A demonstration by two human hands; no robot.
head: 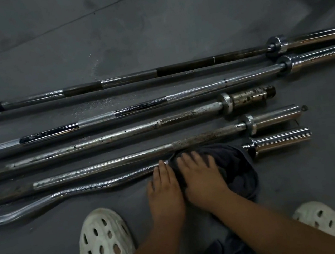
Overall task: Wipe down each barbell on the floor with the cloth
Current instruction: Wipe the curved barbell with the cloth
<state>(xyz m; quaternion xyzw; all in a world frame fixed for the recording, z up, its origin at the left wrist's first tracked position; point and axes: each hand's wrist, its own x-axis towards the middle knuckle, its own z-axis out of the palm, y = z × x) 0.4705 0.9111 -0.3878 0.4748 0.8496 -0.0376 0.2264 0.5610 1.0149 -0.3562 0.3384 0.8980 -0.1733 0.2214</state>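
Observation:
Several barbells lie side by side on the grey floor. Nearest to me is a chrome curl bar [96,185] with a wavy shaft. A dark cloth [233,160] is draped over it just left of its right collar [252,148]. My right hand [200,176] lies flat on the cloth with fingers spread, pressing it onto the bar. Beside it, my left hand [164,188] rests on the floor, its straight fingertips touching the bar at the cloth's left edge. Behind lie a rusty straight bar [102,166], a spotted short bar [119,135] and two long bars [158,102] [132,77].
My feet in white perforated clogs stand on the floor, one at the lower left [105,244] and one at the lower right [318,219]. Dark clothing shows between my arms at the bottom edge. Bare grey floor stretches behind the far bar.

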